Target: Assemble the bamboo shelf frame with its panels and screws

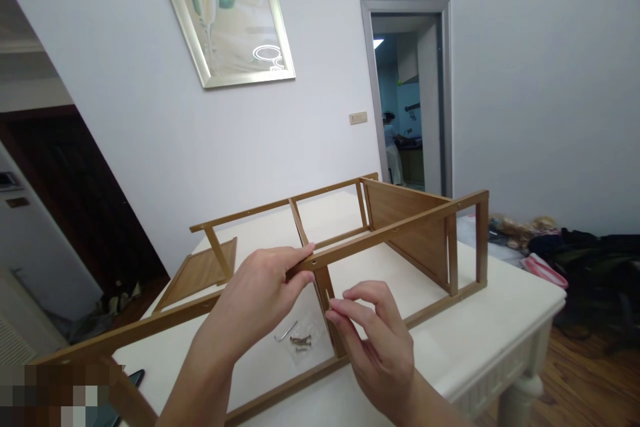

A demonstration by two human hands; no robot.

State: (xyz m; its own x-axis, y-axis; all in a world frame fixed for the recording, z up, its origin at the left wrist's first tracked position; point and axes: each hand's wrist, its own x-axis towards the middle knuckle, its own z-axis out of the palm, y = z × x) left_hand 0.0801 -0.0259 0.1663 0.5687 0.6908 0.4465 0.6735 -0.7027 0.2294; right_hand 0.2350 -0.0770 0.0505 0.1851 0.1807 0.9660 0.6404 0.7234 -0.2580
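Note:
A light brown wooden shelf frame (pixel 400 227) lies on its side on a white table (pixel 505 320). My left hand (pixel 265 293) is closed round the frame's near top rail beside a screw hole. Just below it, my right hand (pixel 375 340) pinches something small against the upright post (pixel 327 300); what it pinches is too small to make out. Several screws (pixel 301 341) and a hex key (pixel 285 331) lie on the table under my hands. A wooden panel (pixel 415 227) is fixed at the frame's right end.
A loose wooden panel (pixel 197 273) rests at the table's far left. A framed picture (pixel 225 13) hangs on the wall. An open doorway (pixel 407 100) shows a person in another room. Bags and clothes (pixel 575 247) lie on the floor at the right.

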